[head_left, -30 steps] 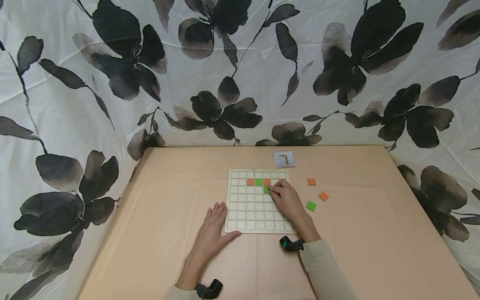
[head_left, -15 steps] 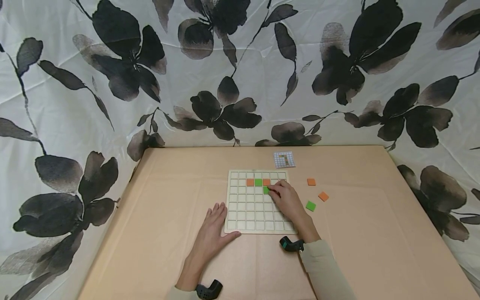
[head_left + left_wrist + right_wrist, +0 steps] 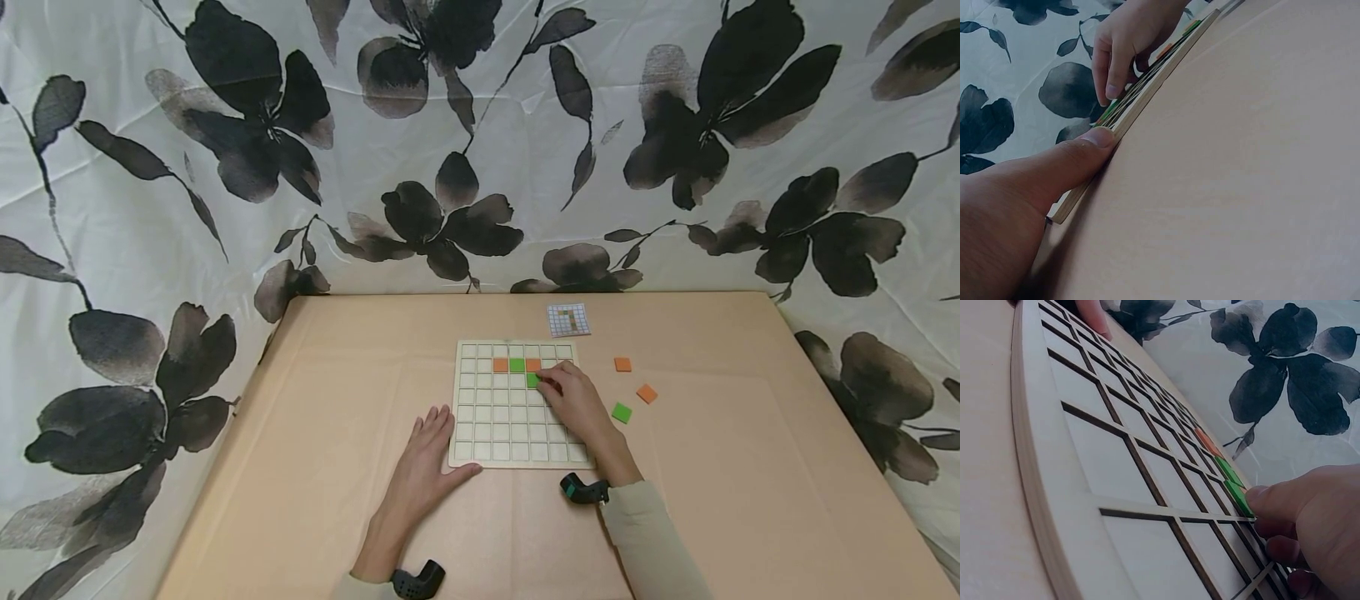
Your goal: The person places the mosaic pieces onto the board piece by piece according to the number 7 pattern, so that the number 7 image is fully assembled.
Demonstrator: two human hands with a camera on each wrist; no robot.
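A pale wooden grid board (image 3: pixel 491 429) lies flat on the table. In its second row sit an orange tile (image 3: pixel 500 365), a green tile (image 3: pixel 517 365) and another orange tile (image 3: pixel 532 364). Below the right one is a second green tile (image 3: pixel 532 380). My right hand (image 3: pixel 576 404) reaches over the board's right side, thumb and finger pinching at this lower green tile; the thumb meets the green tile (image 3: pixel 1237 497) in the right wrist view. With fingers extended, my left hand (image 3: pixel 422 468) rests along the board's left edge, its thumb (image 3: pixel 1094 140) against the near edge.
Right of the board lie two loose orange tiles, an upper orange tile (image 3: pixel 622 364) and a lower orange tile (image 3: pixel 647 393), plus a loose green tile (image 3: pixel 621 412). Behind the board is a small printed grid card (image 3: pixel 568 319). A floral cloth (image 3: pixel 480 125) hangs beyond the table.
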